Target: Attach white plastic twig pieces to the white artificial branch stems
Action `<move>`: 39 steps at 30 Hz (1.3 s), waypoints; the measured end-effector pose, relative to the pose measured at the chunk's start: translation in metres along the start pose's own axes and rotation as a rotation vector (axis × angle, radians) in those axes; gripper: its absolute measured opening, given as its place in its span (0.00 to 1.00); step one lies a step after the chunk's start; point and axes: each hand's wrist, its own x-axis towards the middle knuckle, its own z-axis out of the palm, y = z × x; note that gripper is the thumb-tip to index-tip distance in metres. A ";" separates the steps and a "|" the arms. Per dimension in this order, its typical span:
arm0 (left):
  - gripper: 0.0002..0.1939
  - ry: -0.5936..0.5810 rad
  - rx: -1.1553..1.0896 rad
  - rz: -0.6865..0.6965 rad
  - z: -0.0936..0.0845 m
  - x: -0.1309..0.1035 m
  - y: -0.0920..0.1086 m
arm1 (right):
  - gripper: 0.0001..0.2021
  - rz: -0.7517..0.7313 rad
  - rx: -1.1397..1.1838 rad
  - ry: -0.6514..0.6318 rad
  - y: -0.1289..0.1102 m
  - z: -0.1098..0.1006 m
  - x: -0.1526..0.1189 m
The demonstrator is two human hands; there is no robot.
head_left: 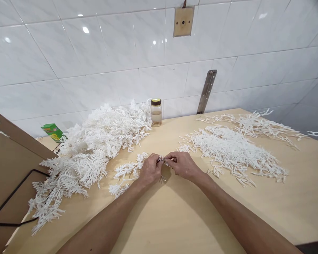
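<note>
At the middle of the table my left hand (pixel 150 170) is closed on a white artificial branch (pixel 127 171), whose leafy sprays spread out to the left of the fingers. My right hand (pixel 183 164) meets it fingertip to fingertip, pinching at a small white bit of the branch between the two hands. Exactly which piece lies in the right fingertips is too small to make out. A large heap of white branches (pixel 103 134) lies to the left. On the right is a flatter pile of small white sprigs (pixel 233 148), with bare white stems (pixel 265 125) behind it.
A clear jar with a dark lid (pixel 156 114) stands by the tiled wall, near a leaning metal strip (pixel 207 91). A green box (pixel 52 132) sits behind the heap. At far left are a brown cardboard panel (pixel 13 165) and a black wire frame (pixel 9 197).
</note>
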 end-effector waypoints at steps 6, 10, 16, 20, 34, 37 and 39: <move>0.12 -0.001 0.016 -0.053 -0.001 0.001 0.004 | 0.08 -0.040 -0.166 0.070 -0.006 0.006 -0.002; 0.10 -0.058 0.031 -0.050 -0.003 -0.001 0.007 | 0.08 -0.057 -0.378 0.132 0.000 0.010 0.001; 0.12 -0.009 -0.118 -0.103 -0.003 -0.001 0.008 | 0.05 0.063 -0.442 0.407 0.030 -0.010 0.010; 0.12 0.045 -0.164 -0.139 -0.002 0.000 0.006 | 0.11 0.090 -0.068 0.227 0.024 -0.016 0.007; 0.13 0.072 0.015 -0.023 0.003 -0.001 0.002 | 0.11 0.063 0.092 -0.186 0.002 -0.005 -0.004; 0.14 0.046 0.011 -0.011 0.002 -0.001 0.004 | 0.09 -0.008 -0.071 -0.092 0.000 -0.004 -0.004; 0.14 0.032 0.003 -0.010 0.000 -0.001 0.005 | 0.10 -0.043 -0.155 -0.042 -0.001 -0.002 -0.004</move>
